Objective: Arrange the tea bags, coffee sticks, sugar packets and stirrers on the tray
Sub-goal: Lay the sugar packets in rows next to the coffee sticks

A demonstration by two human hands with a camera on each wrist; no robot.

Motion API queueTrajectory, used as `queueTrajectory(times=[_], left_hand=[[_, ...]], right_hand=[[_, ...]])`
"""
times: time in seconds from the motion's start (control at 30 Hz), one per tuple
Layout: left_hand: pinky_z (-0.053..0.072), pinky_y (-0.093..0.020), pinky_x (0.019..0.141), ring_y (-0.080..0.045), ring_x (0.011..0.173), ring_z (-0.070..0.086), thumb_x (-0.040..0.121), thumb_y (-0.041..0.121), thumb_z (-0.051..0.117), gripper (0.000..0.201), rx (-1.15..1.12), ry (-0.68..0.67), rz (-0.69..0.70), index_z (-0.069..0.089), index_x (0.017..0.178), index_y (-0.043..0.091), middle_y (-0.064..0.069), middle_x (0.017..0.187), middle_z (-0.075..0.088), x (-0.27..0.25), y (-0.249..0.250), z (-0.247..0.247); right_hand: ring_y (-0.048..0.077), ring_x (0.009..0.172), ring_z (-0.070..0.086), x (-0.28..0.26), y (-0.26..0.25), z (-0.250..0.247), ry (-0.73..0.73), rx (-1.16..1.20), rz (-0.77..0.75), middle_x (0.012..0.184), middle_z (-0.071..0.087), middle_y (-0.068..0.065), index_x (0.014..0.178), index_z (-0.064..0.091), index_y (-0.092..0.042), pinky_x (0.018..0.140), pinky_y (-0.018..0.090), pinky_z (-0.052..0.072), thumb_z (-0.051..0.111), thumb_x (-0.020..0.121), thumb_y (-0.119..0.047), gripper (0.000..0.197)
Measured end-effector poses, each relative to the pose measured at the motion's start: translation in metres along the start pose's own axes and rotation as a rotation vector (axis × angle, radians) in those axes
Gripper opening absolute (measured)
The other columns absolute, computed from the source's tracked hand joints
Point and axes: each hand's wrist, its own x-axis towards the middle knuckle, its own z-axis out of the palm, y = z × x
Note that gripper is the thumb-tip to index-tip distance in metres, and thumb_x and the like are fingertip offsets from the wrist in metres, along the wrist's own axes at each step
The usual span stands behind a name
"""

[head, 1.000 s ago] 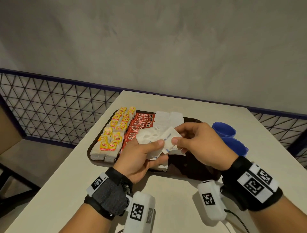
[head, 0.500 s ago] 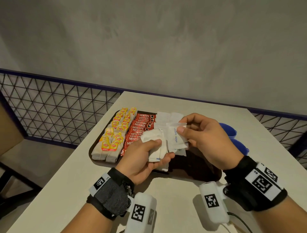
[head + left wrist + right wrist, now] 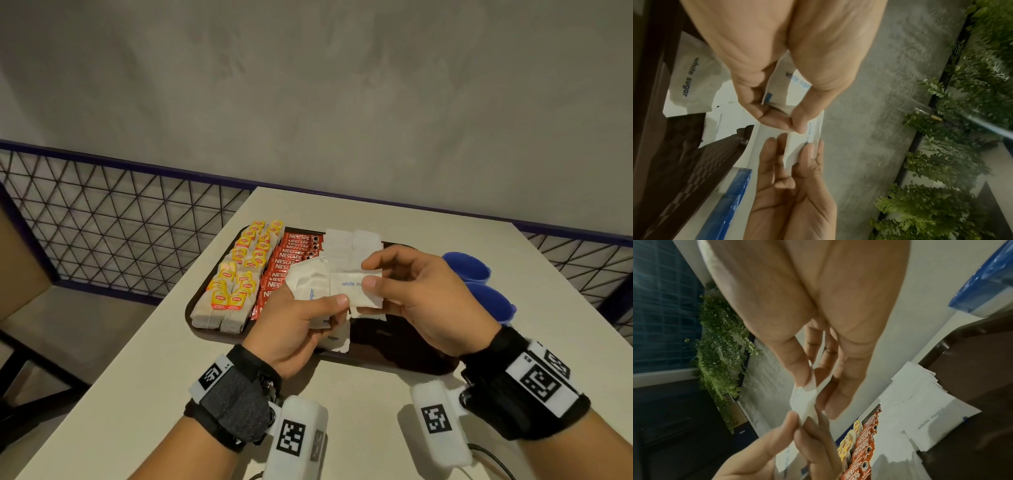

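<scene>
A dark brown tray [image 3: 404,356] lies on the table. It holds yellow-tagged tea bags [image 3: 233,284] at its left, red coffee sticks [image 3: 291,260] beside them and white sugar packets [image 3: 352,243] at the back middle. My left hand [image 3: 308,308] grips a bunch of sugar packets [image 3: 308,284] above the tray. My right hand [image 3: 394,284] pinches one white sugar packet [image 3: 356,287] between thumb and fingers, right beside the bunch. In the left wrist view both hands [image 3: 797,129] meet on that packet [image 3: 807,142]. More sugar packets [image 3: 931,410] lie below. No stirrers are in view.
Two blue cups [image 3: 476,281] stand on the table just right of the tray. The cream table [image 3: 359,411] ends at a wire-mesh railing [image 3: 120,233] on the left and behind. The tray's right half is bare dark surface [image 3: 394,339].
The right hand has drawn one sugar packet out of the left hand's bunch and turned it flat, moving slightly right. The left hand keeps holding the bunch in place.
</scene>
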Motion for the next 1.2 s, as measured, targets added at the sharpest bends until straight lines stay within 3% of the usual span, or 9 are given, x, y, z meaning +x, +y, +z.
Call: queueTrajectory(times=[0.17,0.27,0.37,0.5,0.6,0.67,0.83,0.97,1.2], left_hand=[[0.052,-0.038,0.078,-0.037,0.1,0.057,0.088,-0.013,0.066,0.048,0.017,0.071,0.06,0.065,0.129,0.011,-0.027,0.126,0.068,0.003,-0.001,-0.005],[0.051,-0.039,0.078,-0.037,0.098,0.059,0.087,-0.013,0.067,0.047,0.029,0.074,0.085,0.066,0.128,0.01,-0.03,0.125,0.066,0.002,0.0,-0.005],[0.052,-0.035,0.07,-0.028,0.081,0.06,0.086,-0.013,0.068,0.038,0.049,0.103,0.105,0.072,0.116,0.01,-0.026,0.11,0.069,0.001,0.0,-0.003],[0.051,-0.033,0.066,-0.022,0.069,0.058,0.09,-0.008,0.067,0.019,-0.011,0.23,0.058,0.07,0.103,0.007,-0.023,0.093,0.068,0.002,0.005,-0.003],[0.044,-0.044,0.078,-0.021,0.065,0.055,0.095,-0.001,0.06,0.014,-0.066,0.295,-0.037,0.06,0.087,0.011,-0.012,0.077,0.061,0.002,0.008,-0.004],[0.042,-0.048,0.081,-0.022,0.069,0.061,0.093,-0.003,0.051,0.018,-0.114,0.352,-0.067,0.054,0.084,0.012,-0.01,0.077,0.062,0.004,0.009,-0.003],[0.048,-0.045,0.1,-0.021,0.074,0.07,0.089,-0.008,0.045,0.02,-0.234,0.374,-0.096,0.058,0.095,0.006,-0.015,0.105,0.059,0.004,0.01,0.001],[0.046,-0.045,0.086,-0.022,0.075,0.068,0.09,-0.005,0.045,0.023,-0.193,0.363,-0.109,0.061,0.102,0.007,-0.015,0.096,0.064,0.003,0.011,0.001],[0.048,-0.044,0.086,-0.025,0.08,0.059,0.09,-0.003,0.045,0.027,-0.14,0.331,-0.12,0.064,0.107,0.006,-0.01,0.079,0.068,0.001,0.011,0.001]], right_hand=[[0.025,0.1,0.076,-0.002,0.004,0.0,0.063,-0.203,-0.114,0.104,0.075,0.009,0.101,0.071,-0.016,0.076,0.04,0.066,0.07,0.094,-0.004,0.014],[0.014,0.098,0.074,0.0,0.001,-0.003,0.065,-0.359,-0.177,0.099,0.078,-0.008,0.091,0.078,-0.021,0.077,0.026,0.063,0.071,0.095,-0.008,0.015],[0.0,0.098,0.07,0.003,-0.004,-0.004,-0.022,-0.527,-0.145,0.099,0.077,-0.021,0.093,0.081,-0.033,0.084,0.016,0.057,0.076,0.092,-0.018,0.016],[0.001,0.082,0.07,0.017,-0.006,-0.013,-0.048,-0.669,-0.062,0.089,0.078,-0.013,0.093,0.082,-0.033,0.076,0.014,0.054,0.079,0.091,-0.021,0.013],[0.013,0.081,0.074,0.032,-0.001,-0.031,-0.022,-0.695,0.025,0.085,0.079,-0.006,0.093,0.082,-0.027,0.078,0.022,0.062,0.077,0.092,-0.015,0.014],[0.019,0.082,0.075,0.041,0.004,-0.041,-0.037,-0.74,0.083,0.083,0.079,-0.002,0.092,0.082,-0.025,0.08,0.026,0.063,0.077,0.091,-0.012,0.014],[0.011,0.071,0.07,0.055,0.013,-0.044,-0.231,-0.824,0.208,0.079,0.07,0.009,0.097,0.078,-0.018,0.07,0.02,0.06,0.077,0.091,-0.009,0.011],[0.012,0.069,0.07,0.065,0.023,-0.038,-0.225,-0.931,0.185,0.087,0.066,0.003,0.096,0.077,-0.016,0.067,0.022,0.061,0.081,0.088,-0.01,0.012],[0.01,0.061,0.065,0.071,0.035,-0.029,-0.22,-1.106,0.188,0.085,0.073,0.003,0.093,0.074,-0.022,0.063,0.018,0.057,0.086,0.082,-0.015,0.017]])
